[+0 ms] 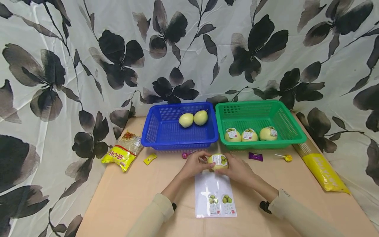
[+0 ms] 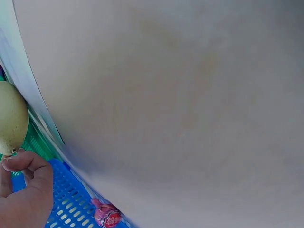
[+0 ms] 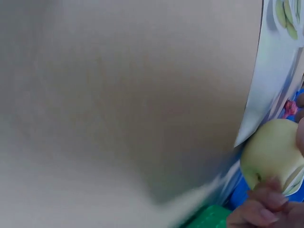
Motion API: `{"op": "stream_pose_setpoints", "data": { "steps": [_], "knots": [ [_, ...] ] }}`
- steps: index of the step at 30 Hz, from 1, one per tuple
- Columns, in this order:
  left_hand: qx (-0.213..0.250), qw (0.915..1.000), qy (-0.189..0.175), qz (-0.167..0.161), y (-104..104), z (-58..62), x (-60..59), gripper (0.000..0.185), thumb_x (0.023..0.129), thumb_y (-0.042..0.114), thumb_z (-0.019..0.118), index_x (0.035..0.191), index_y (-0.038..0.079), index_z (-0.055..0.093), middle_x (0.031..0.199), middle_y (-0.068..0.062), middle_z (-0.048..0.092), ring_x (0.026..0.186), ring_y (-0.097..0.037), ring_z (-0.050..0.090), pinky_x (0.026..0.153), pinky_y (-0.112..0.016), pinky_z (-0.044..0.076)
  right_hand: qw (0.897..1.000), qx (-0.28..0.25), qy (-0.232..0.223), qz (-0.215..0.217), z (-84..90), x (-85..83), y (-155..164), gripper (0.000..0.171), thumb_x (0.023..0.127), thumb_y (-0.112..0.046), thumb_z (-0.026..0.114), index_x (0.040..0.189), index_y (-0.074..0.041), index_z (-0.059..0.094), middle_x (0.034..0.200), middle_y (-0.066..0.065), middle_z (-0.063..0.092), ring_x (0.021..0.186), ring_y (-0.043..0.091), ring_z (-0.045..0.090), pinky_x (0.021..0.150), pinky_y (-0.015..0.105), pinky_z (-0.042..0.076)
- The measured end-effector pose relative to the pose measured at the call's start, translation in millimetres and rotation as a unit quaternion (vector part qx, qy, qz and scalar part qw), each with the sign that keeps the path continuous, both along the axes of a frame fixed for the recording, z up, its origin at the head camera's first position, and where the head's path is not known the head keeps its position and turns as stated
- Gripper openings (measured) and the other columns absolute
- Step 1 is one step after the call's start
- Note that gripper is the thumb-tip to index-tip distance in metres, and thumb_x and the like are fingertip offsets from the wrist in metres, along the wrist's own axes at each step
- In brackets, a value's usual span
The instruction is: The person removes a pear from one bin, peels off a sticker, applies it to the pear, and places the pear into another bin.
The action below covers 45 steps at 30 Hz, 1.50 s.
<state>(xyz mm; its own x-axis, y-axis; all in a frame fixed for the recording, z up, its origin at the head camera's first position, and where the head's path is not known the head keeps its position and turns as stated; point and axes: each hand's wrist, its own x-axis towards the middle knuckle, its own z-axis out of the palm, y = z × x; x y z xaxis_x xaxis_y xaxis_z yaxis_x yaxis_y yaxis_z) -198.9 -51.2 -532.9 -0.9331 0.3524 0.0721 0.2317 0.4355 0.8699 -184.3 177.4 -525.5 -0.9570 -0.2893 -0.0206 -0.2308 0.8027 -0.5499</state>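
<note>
A pale yellow pear [image 1: 218, 161] with a printed pear label facing up is held between both hands, just above the top of a white sticker sheet [image 1: 204, 194]. My left hand [image 1: 196, 164] grips its left end, the thumb along the near side. From the other end my right hand [image 1: 239, 168] pinches it, fingertips by the label. In the left wrist view the fingers [image 2: 35, 166] meet the pear [image 2: 12, 116] near its stem. The right wrist view has the fingertips [image 3: 268, 197] against the pear [image 3: 270, 152], beside the label's edge.
Behind stand a blue basket [image 1: 148, 131] with two unlabelled pears [image 1: 186, 120] and a green basket [image 1: 293, 131] with three labelled pears [image 1: 248, 135]. Lollipops [image 1: 288, 158], small wrapped sweets [image 1: 255, 156], a yellow snack bag [image 1: 119, 157] and a pasta packet [image 1: 325, 172] lie around.
</note>
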Motion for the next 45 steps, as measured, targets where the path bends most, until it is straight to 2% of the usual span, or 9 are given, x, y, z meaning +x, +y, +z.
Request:
{"op": "stream_pose_setpoints", "data": {
  "steps": [7, 10, 14, 19, 23, 30, 37, 39, 45],
  "knots": [
    [-0.004, 1.0, 0.004, -0.007, 1.2, 1.3, -1.4, 0.037, 0.087, 0.022, 0.086, 0.12, 0.009, 0.074, 0.104, -0.013, 0.073, 0.094, -0.029, 0.071, 0.065, -0.022, 0.055, 0.995, -0.09, -0.027, 0.032, -9.2, -7.2, 8.2, 0.076, 0.08, -0.049, 0.088, 0.135, -0.005, 0.061, 0.105, 0.003, 0.073, 0.088, 0.013, 0.066, 0.074, 0.032, 0.054],
    [-0.006, 0.9998, 0.008, -0.015, 2.8, 0.2, -2.0, 0.036, 0.088, 0.022, 0.086, 0.119, 0.009, 0.074, 0.103, -0.012, 0.073, 0.091, -0.024, 0.07, 0.064, -0.022, 0.056, 0.992, -0.119, -0.016, 0.044, -11.5, -7.5, 12.5, 0.065, 0.078, -0.046, 0.091, 0.124, -0.005, 0.067, 0.096, 0.0, 0.072, 0.081, 0.011, 0.063, 0.069, 0.028, 0.052],
    [-0.001, 0.9999, 0.01, -0.012, 5.4, 2.0, -3.5, 0.031, 0.096, 0.024, 0.077, 0.123, 0.01, 0.073, 0.103, -0.009, 0.074, 0.088, -0.013, 0.065, 0.073, -0.023, 0.054, 0.99, -0.135, -0.011, 0.038, -7.5, -2.4, 20.4, 0.058, 0.076, -0.043, 0.092, 0.117, -0.008, 0.071, 0.093, -0.002, 0.072, 0.08, 0.011, 0.062, 0.07, 0.026, 0.051],
    [0.027, 0.9995, 0.018, 0.004, 17.4, 13.1, -8.6, 0.033, 0.103, 0.028, 0.067, 0.131, 0.011, 0.069, 0.109, -0.007, 0.074, 0.089, -0.009, 0.06, 0.079, -0.024, 0.051, 0.993, -0.113, -0.01, 0.014, 12.9, 9.1, 37.2, 0.068, 0.074, -0.043, 0.094, 0.127, -0.008, 0.069, 0.101, -0.002, 0.074, 0.086, 0.012, 0.062, 0.076, 0.03, 0.05],
    [0.056, 0.9981, 0.026, 0.007, 33.5, 19.0, -17.3, 0.035, 0.102, 0.025, 0.069, 0.135, 0.014, 0.066, 0.104, -0.01, 0.073, 0.083, -0.007, 0.058, 0.073, -0.022, 0.05, 0.997, -0.069, 0.008, 0.027, 34.3, 16.6, 50.8, 0.078, 0.072, -0.046, 0.094, 0.133, -0.006, 0.067, 0.1, 0.001, 0.074, 0.084, 0.014, 0.058, 0.071, 0.029, 0.047],
    [0.109, 0.9935, 0.008, 0.033, 60.1, 14.9, -31.0, 0.042, 0.099, 0.022, 0.073, 0.14, 0.017, 0.063, 0.093, -0.016, 0.073, 0.073, -0.012, 0.06, 0.063, -0.02, 0.047, 0.998, -0.021, 0.022, 0.049, 69.2, 18.1, 72.7, 0.09, 0.071, -0.054, 0.093, 0.138, -0.003, 0.062, 0.108, 0.005, 0.071, 0.088, 0.016, 0.057, 0.072, 0.027, 0.047],
    [0.135, 0.9884, -0.011, 0.069, 69.5, 14.6, -36.0, 0.041, 0.1, 0.024, 0.073, 0.137, 0.011, 0.062, 0.094, -0.019, 0.075, 0.083, -0.026, 0.069, 0.063, -0.021, 0.046, 0.999, 0.0, 0.0, 0.048, 105.4, -5.3, 84.6, 0.096, 0.075, -0.052, 0.091, 0.145, 0.003, 0.054, 0.064, -0.002, 0.052, 0.059, 0.013, 0.048, 0.053, 0.026, 0.037],
    [0.139, 0.9878, -0.015, 0.068, 70.8, 15.1, -36.8, 0.041, 0.1, 0.023, 0.072, 0.137, 0.009, 0.061, 0.095, -0.019, 0.076, 0.087, -0.031, 0.07, 0.063, -0.022, 0.046, 0.999, 0.01, 0.002, 0.046, 114.3, -16.0, 89.2, 0.102, 0.075, -0.055, 0.09, 0.147, 0.005, 0.051, 0.066, -0.001, 0.057, 0.06, 0.014, 0.051, 0.054, 0.028, 0.04],
    [0.155, 0.9857, -0.03, 0.061, 73.5, 14.8, -35.3, 0.041, 0.1, 0.021, 0.072, 0.137, 0.008, 0.06, 0.098, -0.028, 0.074, 0.092, -0.049, 0.066, 0.063, -0.022, 0.044, 0.998, 0.039, 0.008, 0.046, 133.4, -57.2, 101.6, 0.104, 0.075, -0.058, 0.089, 0.147, 0.006, 0.05, 0.092, 0.008, 0.071, 0.074, 0.018, 0.057, 0.062, 0.031, 0.046]
  ]
}}
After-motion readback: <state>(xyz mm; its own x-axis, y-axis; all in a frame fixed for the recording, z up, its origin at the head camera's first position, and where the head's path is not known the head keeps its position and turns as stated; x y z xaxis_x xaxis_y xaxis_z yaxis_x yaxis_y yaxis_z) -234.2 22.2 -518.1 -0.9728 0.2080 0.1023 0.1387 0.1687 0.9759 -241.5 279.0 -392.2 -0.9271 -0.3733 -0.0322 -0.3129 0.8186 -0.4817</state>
